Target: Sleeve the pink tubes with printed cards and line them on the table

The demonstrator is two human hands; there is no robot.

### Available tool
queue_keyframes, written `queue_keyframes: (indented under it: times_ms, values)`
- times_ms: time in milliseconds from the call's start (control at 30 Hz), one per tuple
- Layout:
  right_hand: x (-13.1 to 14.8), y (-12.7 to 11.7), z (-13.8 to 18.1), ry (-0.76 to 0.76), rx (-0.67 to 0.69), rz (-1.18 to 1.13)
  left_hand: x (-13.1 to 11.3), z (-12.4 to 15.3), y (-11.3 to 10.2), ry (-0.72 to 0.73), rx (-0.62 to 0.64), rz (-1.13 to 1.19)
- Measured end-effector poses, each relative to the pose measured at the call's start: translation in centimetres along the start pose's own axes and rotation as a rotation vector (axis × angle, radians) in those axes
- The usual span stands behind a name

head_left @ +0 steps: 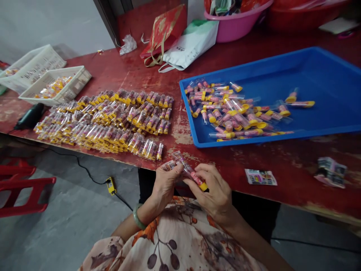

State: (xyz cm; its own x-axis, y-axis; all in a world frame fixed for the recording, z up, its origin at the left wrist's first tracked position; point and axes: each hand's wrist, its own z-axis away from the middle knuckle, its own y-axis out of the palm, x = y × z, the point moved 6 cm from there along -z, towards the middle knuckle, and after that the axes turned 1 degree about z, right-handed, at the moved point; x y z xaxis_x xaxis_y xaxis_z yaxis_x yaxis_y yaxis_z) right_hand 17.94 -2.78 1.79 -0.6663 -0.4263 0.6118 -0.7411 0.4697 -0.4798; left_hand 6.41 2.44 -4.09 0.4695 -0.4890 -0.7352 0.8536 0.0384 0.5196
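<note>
Above my lap at the table's front edge, my right hand (pixel 216 190) pinches a clear tube (pixel 197 177) with pink contents and a yellow cap, its cap end toward me. My left hand (pixel 166 184), a green bangle on its wrist, is closed on a clear printed plastic sleeve (pixel 178 156) at the tube's far end. How far the tube sits inside the sleeve I cannot tell. Ahead to the left lie rows of wrapped yellow-capped tubes (pixel 113 116). Loose tubes (pixel 225 105) are heaped in the left part of a blue tray (pixel 282 71).
A flat printed sleeve (pixel 261 177) and a stack of sleeves (pixel 331 171) lie right of my hands. White baskets (pixel 73 81) and a black heat-gun-like tool (pixel 30 116) stand at left. Bags (pixel 191 43) and a pink basin (pixel 234 26) are behind. A red stool (pixel 25 188) is on the floor.
</note>
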Motion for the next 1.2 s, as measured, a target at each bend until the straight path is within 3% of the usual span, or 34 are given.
queue_keyframes:
  times_ms: [167, 267, 333, 433, 533, 800, 1200]
  values:
    - [0.1, 0.5, -0.9, -0.083, 0.082, -0.033, -0.3, 0.1, 0.0, -0.023, -0.007, 0.020]
    - [-0.8, 0.0, -1.2, -0.051, 0.234, -0.213, -0.9, -0.2, -0.2, -0.033, -0.008, 0.090]
    - [-1.4, -0.5, -1.2, -0.002, 0.253, -0.257, -1.0, -0.3, -0.1, -0.047, 0.018, 0.110]
    - [-1.7, -1.4, -0.9, 0.027, 0.094, -0.227, -0.5, 0.1, 0.4, -0.101, 0.077, 0.106]
    - [-1.0, -1.2, -0.8, -0.037, -0.013, -0.157, 0.1, 0.6, 0.8, -0.148, 0.131, 0.104]
    - [0.0, -1.4, -0.2, -0.084, -0.164, -0.085, 0.1, 1.2, 1.3, -0.110, 0.175, 0.070]
    - [1.3, -1.3, 0.0, -0.192, -0.281, 0.117, 0.4, 1.6, 1.3, -0.103, 0.174, 0.028]
